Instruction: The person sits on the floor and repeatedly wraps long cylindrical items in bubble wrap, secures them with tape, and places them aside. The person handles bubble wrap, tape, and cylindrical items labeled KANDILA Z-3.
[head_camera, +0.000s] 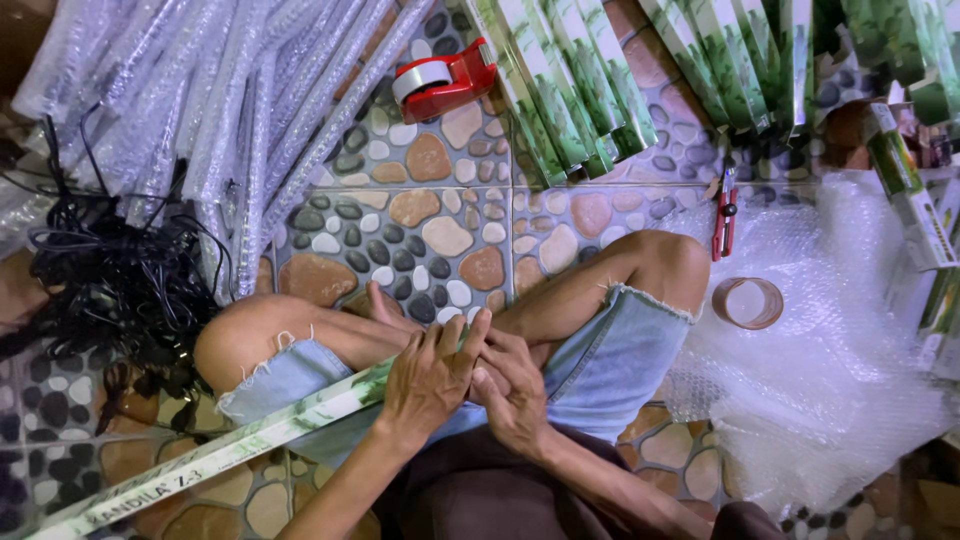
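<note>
Glossy cardboard box (250, 435), frayed denim shorts (610, 365)

Pebble-patterned tile floor (440, 215)

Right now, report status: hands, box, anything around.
Left hand gripping end of long green-and-white box. Right hand closed at same end. Box lies across lap. Tape roll sits apart on bubble wrap.

You were sat on the floor of a small packing workspace, prob. a home-run shop or stockroom. The pebble-pattern floor tiles (420, 215) served as the bench. Stock lay in bulk: long tubes wrapped in clear bubble film (230, 110) at upper left, a row of slim green-and-white cardboard boxes (600, 90) at top. Packing gear sat nearby: red tape dispenser (445, 80), brown tape roll (748, 303), loose bubble wrap sheet (840, 380).
</note>
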